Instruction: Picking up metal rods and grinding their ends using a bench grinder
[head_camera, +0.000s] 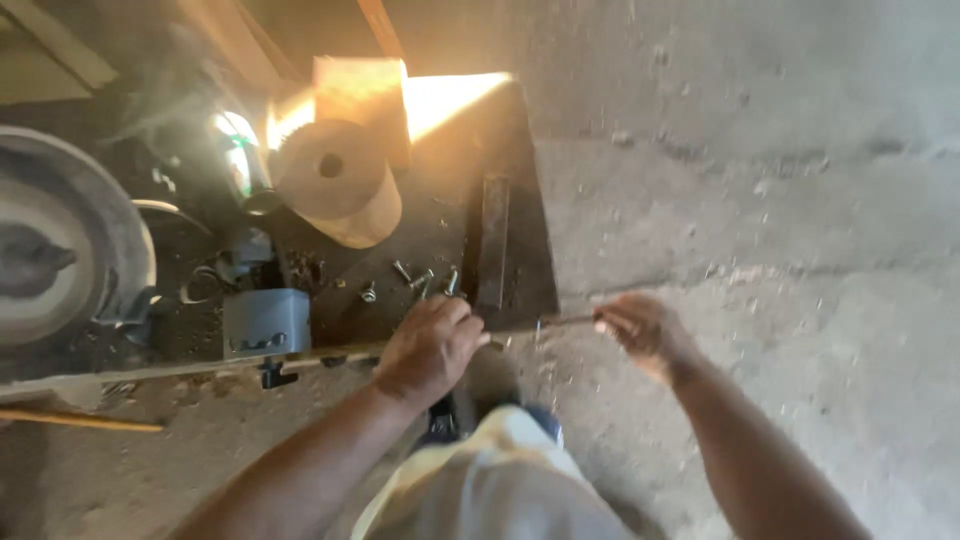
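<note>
My left hand rests palm down on the near edge of a dark, dirty metal bench top, fingers curled over it, next to several loose bolts and a flat steel bar. My right hand is out past the bench's right corner, pinching the end of a thin metal rod that points left toward the bench edge. Whether the left hand grips anything is hidden under the palm.
A wooden cylinder with a centre hole stands at the back of the bench beside a wooden block. A grey metal box and a large round wheel sit at left. Rough concrete floor spreads to the right.
</note>
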